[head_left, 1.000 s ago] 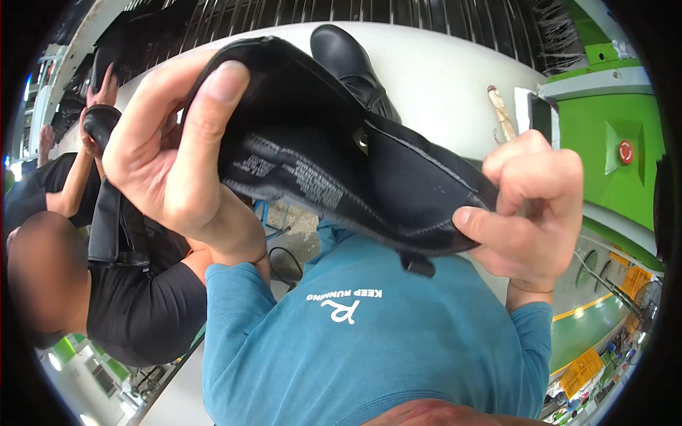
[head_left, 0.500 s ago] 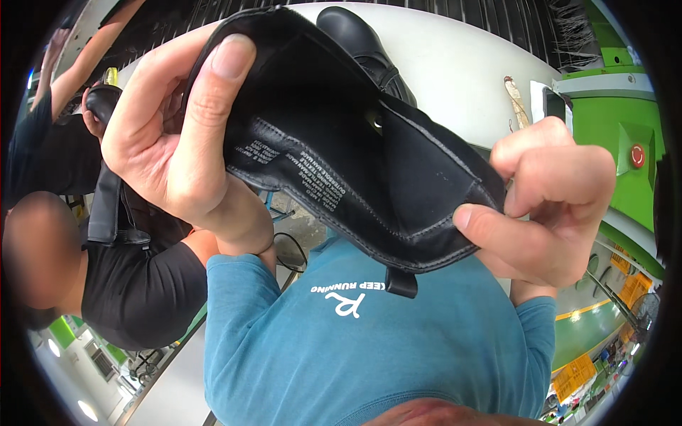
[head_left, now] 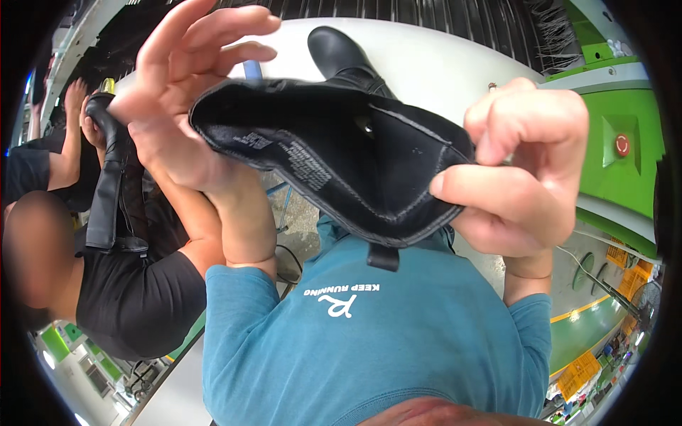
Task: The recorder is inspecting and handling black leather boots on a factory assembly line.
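A black boot (head_left: 415, 167) has the wide mouth of its shaft turned up toward me, showing the dark lining, a stitched seam and pale print inside. Thumb and fingers of my right hand (head_left: 522, 167) pinch the right edge of that mouth. At the opposite edge, my left hand (head_left: 185, 106) is open, its fingers spread in the air and its palm next to the rim; whether it touches the leather I cannot tell. A small black pull tab (head_left: 383, 257) hangs from the near edge. Beyond the shaft shows a rounded black toe (head_left: 339, 53), seemingly of the same boot.
A white table (head_left: 440, 50) lies beneath the boot. At left, a co-worker in a black shirt (head_left: 142, 305) holds another tall black boot (head_left: 105, 206). Green machinery with a red button (head_left: 622, 145) stands at right. Dark slats (head_left: 455, 18) run along the back.
My left hand has let go of the shaft's left edge and spread its fingers. The boot's mouth has narrowed and shifted slightly left, with my right hand still pinching it.
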A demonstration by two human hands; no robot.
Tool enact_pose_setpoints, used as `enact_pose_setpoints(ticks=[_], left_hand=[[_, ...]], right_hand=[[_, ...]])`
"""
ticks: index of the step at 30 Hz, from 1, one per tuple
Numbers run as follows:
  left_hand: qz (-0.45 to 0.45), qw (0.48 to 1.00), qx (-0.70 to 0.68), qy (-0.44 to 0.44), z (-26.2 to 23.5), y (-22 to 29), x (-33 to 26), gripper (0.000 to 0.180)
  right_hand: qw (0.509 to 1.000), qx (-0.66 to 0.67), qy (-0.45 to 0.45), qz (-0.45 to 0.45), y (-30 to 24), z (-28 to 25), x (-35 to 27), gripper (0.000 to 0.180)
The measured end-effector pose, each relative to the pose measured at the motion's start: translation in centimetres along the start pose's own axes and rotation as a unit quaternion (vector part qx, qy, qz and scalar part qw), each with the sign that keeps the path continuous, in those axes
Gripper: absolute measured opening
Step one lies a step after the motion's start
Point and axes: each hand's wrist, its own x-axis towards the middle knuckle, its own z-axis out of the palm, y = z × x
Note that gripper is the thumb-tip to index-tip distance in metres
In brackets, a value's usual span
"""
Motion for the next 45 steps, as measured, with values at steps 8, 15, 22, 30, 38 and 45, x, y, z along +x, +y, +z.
enact_pose_setpoints(ticks=[8, 15, 22, 30, 38, 45], left_hand=[[-0.183, 0.963, -0.187, -0.062, 3.9, -9.5, -4.2, 0.111], [-0.180, 0.924, -0.294, -0.163, 11.4, -13.7, -1.0, 0.057], [-0.166, 0.948, -0.010, -0.270, 15.7, -16.0, 6.2, 0.083], [-0.257, 0.932, -0.155, -0.203, 12.0, -25.5, 5.7, 0.077], [-0.241, 0.967, -0.009, -0.078, 10.3, -30.2, 7.2, 0.061], [-0.215, 0.967, 0.063, -0.119, 10.9, -29.2, 7.3, 0.057]], right_hand=[[0.999, 0.008, -0.020, -0.049, 1.0, -0.1, 0.8, 0.035], [0.998, -0.025, -0.025, -0.059, 1.8, -2.8, 2.7, 0.038], [0.978, -0.142, 0.111, 0.109, 6.2, -11.6, 9.0, 0.030], [0.823, -0.415, -0.033, 0.386, 25.0, -41.2, 19.3, 0.045], [0.678, -0.599, -0.176, 0.388, 29.8, -49.6, 24.4, 0.062], [0.649, -0.588, -0.121, 0.467, 34.8, -48.2, 23.5, 0.057]])
